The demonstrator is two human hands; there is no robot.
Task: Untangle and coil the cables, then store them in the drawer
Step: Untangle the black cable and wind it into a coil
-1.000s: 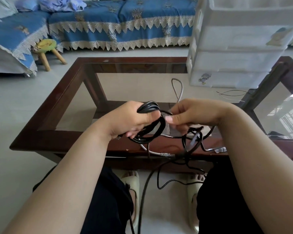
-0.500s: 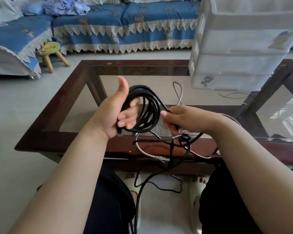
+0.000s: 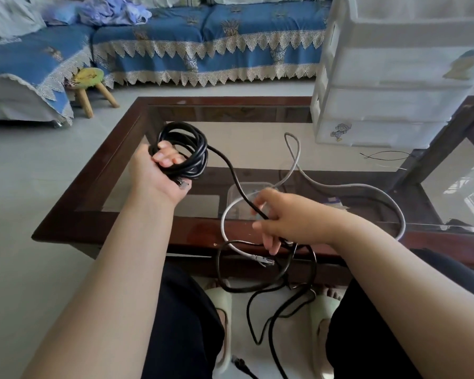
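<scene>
Moved since half a second ago: left hand swung out to the left and away from the right, coil carried with it; right hand dropped lower toward the near worktop edge; the two hands, then nearly touching, now well apart. Left hand gripping black cable coil, fingers curled through the loops, plug end poking out under the palm. One black strand running from coil down across the glass to right hand, which pinches it between thumb and fingers. Rest of black cable hanging off the near edge in loose loops to the floor, between the slippers. Grey cable lying uncoiled on worktop in a big loop around right hand, tall narrow loop reaching toward the drawer unit, plug end hanging at the near rim. White drawer unit standing on far right of worktop, drawers closed. Thin dark wire lying just in front of it. Small stool and blue sofa beyond.
</scene>
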